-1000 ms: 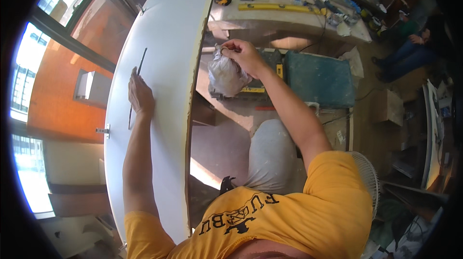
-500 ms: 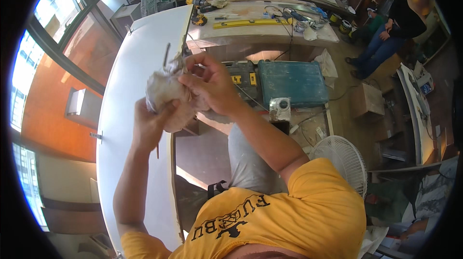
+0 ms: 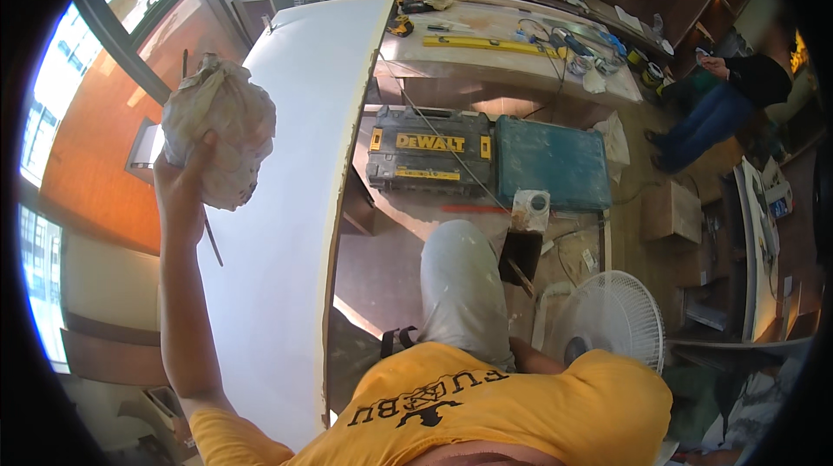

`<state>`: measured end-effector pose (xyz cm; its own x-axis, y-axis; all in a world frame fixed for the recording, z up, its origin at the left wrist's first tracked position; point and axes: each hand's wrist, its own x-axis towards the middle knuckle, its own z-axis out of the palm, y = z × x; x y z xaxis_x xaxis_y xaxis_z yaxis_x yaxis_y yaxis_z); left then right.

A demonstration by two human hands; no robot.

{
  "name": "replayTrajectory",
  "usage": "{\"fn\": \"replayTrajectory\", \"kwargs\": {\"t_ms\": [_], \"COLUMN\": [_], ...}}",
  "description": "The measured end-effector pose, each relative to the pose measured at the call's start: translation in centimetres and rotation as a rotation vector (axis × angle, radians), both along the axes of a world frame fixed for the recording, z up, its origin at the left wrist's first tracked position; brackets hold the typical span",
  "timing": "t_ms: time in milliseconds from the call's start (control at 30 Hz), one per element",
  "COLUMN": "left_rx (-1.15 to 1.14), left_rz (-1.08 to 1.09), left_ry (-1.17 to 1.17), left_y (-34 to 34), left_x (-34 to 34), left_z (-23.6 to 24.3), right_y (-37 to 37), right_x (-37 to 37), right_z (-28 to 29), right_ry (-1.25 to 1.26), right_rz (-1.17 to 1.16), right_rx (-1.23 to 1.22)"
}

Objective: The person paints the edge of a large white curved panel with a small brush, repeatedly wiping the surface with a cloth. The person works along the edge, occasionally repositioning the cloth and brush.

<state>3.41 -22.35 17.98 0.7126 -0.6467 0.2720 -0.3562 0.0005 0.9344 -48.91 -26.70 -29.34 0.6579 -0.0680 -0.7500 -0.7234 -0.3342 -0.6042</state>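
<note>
Raised above the white door panel (image 3: 286, 206), my left hand (image 3: 185, 175) is closed around a bulging, crumpled whitish plastic bag (image 3: 227, 132). The bag's top is gathered, and its contents are hidden. A thin dark stick (image 3: 213, 240) shows below the bag, and a similar tip sticks up above it; whether they are one piece I cannot tell. My right forearm (image 3: 534, 360) reaches down beside my grey-trousered knee (image 3: 464, 279), and the right hand itself is hidden behind the leg.
A black-and-yellow tool case (image 3: 429, 154) and a teal case (image 3: 555, 162) lie ahead. Behind them a workbench holds a yellow spirit level (image 3: 490, 44) and drills. A white fan (image 3: 612, 318) stands at my right. A person (image 3: 737, 93) is at the far right.
Both hands were on the bag; my right hand has let go and dropped down beside my knee. My left hand has carried the bag leftward. The view has shifted.
</note>
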Motion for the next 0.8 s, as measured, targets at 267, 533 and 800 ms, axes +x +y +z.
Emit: {"fn": "replayTrajectory", "kwargs": {"t_ms": [267,533,800], "left_rx": [0.023,0.096,0.036], "left_rz": [-0.007,-0.017,-0.004], "left_ry": [0.02,0.111,0.149], "left_y": [-2.0,-3.2,-6.0], "left_x": [4.4,8.9,8.8], "left_z": [-1.4,-5.9,-4.8], "right_y": [-1.8,-4.1,-5.9], "right_x": [-2.0,-6.1,-0.6], "right_z": [4.1,9.7,9.3], "right_ry": [0.132,0.293,0.288], "right_rz": [-0.067,-0.079,-0.076], "right_rx": [0.044,0.068,0.039]}}
